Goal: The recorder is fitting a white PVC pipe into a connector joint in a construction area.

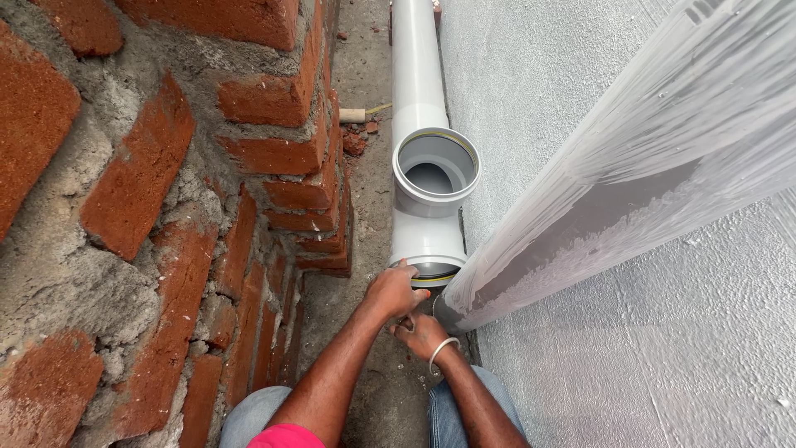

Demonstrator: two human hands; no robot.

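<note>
1. The left hand (pixel 396 290) grips the socket rim of the tee fitting (pixel 431 207) on the ground by the brick wall (pixel 166 207).
2. The right hand (pixel 423 334), fingers curled, grip unclear, steadies the wrapped pipe (pixel 613 182); a tilted entry could likely jam or pinch fingers.

You have one package in view: a clear plastic wrapping (pixel 630 166) sleeved over a long grey pipe, slanting from your two o'clock down toward centre. No labels, signs or screens show.

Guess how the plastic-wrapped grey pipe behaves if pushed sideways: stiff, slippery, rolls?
The wrapped pipe looks straight and rigid, so probably stiff. Its loose film wrap looks smooth, likely slippery to grip. It is round, so it may roll, though the rendered wall alongside and both hands at its lower end should check that.
</note>
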